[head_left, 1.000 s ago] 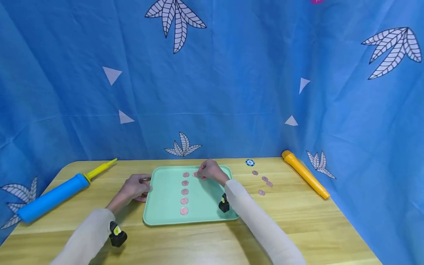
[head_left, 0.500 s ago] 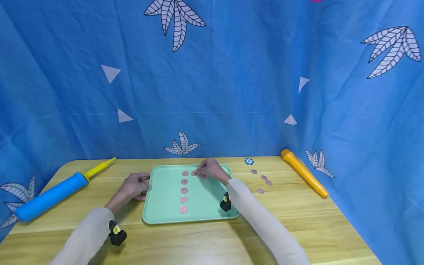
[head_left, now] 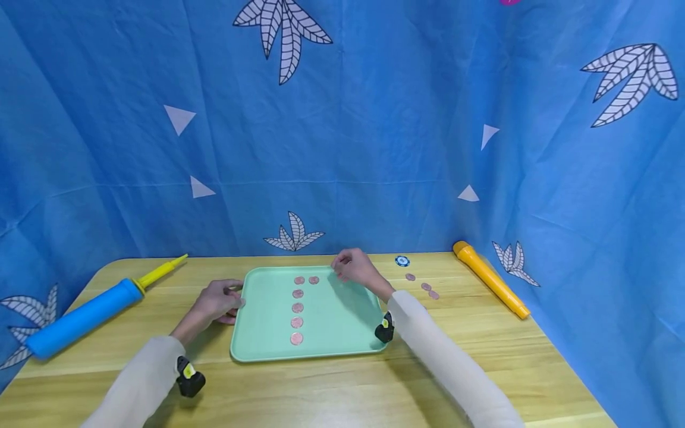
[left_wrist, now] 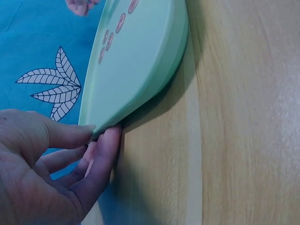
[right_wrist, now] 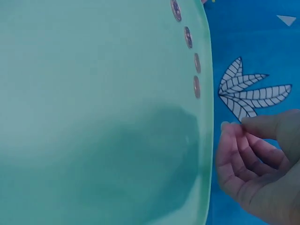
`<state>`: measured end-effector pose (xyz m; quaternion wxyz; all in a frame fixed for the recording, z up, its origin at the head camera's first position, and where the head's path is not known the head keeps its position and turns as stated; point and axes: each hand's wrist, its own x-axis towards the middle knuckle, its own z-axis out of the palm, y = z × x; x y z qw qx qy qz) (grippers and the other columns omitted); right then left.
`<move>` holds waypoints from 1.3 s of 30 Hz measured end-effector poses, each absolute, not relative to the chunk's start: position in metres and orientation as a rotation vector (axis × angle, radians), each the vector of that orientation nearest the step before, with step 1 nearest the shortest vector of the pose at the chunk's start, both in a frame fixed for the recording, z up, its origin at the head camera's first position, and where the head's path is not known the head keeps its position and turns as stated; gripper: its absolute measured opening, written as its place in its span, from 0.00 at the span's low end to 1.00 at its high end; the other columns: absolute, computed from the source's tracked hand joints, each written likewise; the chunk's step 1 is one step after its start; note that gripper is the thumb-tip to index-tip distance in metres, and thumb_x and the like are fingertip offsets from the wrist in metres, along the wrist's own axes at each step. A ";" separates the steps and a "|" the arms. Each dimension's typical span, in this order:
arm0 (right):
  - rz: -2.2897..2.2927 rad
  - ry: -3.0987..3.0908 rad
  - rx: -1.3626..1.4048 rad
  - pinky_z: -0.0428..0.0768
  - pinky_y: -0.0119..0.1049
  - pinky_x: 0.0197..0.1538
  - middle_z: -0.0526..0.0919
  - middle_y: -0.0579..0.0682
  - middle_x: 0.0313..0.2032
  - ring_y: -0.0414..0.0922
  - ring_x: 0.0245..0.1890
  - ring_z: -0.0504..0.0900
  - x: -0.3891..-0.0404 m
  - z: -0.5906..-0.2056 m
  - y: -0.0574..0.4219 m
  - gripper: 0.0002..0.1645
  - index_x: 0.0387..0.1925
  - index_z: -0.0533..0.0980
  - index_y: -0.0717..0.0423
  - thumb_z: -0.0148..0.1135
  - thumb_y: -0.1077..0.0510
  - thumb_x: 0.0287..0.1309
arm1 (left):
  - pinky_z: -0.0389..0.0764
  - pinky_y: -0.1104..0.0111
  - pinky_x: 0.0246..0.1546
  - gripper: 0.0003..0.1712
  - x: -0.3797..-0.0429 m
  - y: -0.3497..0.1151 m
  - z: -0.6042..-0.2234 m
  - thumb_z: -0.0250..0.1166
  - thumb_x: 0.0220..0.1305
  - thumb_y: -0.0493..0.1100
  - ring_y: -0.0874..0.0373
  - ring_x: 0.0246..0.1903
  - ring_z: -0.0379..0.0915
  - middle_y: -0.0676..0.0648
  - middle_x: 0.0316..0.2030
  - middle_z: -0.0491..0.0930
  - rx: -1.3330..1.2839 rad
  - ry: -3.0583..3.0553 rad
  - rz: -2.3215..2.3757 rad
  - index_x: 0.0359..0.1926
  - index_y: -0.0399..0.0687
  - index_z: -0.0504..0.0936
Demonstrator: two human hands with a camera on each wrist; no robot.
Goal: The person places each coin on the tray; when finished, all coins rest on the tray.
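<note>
Blue cloth [head_left: 374, 119] hangs behind a wooden table [head_left: 321, 392]. On the table lies a green tray [head_left: 342, 333], its nine o'clock edge pinched by the left hand [head_left: 216, 300], thumb on top. Six coins [head_left: 297, 307] sit on it: five from twelve toward six, one at three o'clock of the top. Near one o'clock, the right hand [head_left: 355, 268] hovers, narrow, no coin visible in its curled fingers. Farther out, a microphone [head_left: 492, 279] lies toward three.

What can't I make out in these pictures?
Print on the pink discs, head view: too small.
Writing on the blue chip, head view: too small.
Most of the right hand, left wrist view: cut off by the top edge.
Table beneath the tray, head view: hidden by the tray.
</note>
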<state>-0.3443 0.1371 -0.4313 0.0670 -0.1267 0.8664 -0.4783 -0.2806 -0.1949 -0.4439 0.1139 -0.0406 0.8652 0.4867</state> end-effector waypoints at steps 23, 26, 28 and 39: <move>-1.316 2.904 -0.263 0.84 0.45 0.46 0.85 0.61 0.40 0.56 0.41 0.83 -0.335 -0.432 0.233 0.10 0.44 0.82 0.69 0.57 0.65 0.72 | 0.89 0.65 0.27 0.34 -0.280 -0.193 -0.444 0.62 0.69 0.30 0.54 0.30 0.79 0.35 0.44 0.79 -0.128 2.541 1.418 0.74 0.29 0.67; -1.264 2.964 -0.216 0.80 0.39 0.46 0.85 0.60 0.40 0.51 0.40 0.81 -0.335 -0.437 0.247 0.09 0.43 0.82 0.67 0.57 0.66 0.71 | 0.89 0.65 0.26 0.34 -0.280 -0.193 -0.444 0.62 0.69 0.30 0.54 0.30 0.79 0.36 0.43 0.79 -0.130 2.543 1.416 0.74 0.29 0.67; -1.257 2.985 -0.185 0.79 0.37 0.44 0.85 0.60 0.40 0.50 0.39 0.81 -0.335 -0.438 0.257 0.08 0.42 0.81 0.67 0.57 0.66 0.70 | 0.89 0.65 0.26 0.34 -0.281 -0.192 -0.444 0.62 0.69 0.30 0.54 0.30 0.79 0.36 0.43 0.78 -0.134 2.546 1.412 0.74 0.30 0.67; -1.189 2.963 -0.048 0.74 0.32 0.36 0.84 0.62 0.39 0.50 0.37 0.79 -0.338 -0.450 0.295 0.08 0.45 0.77 0.67 0.60 0.63 0.71 | 0.89 0.65 0.27 0.34 -0.279 -0.193 -0.443 0.62 0.69 0.31 0.54 0.30 0.79 0.36 0.43 0.79 -0.127 2.537 1.415 0.74 0.29 0.67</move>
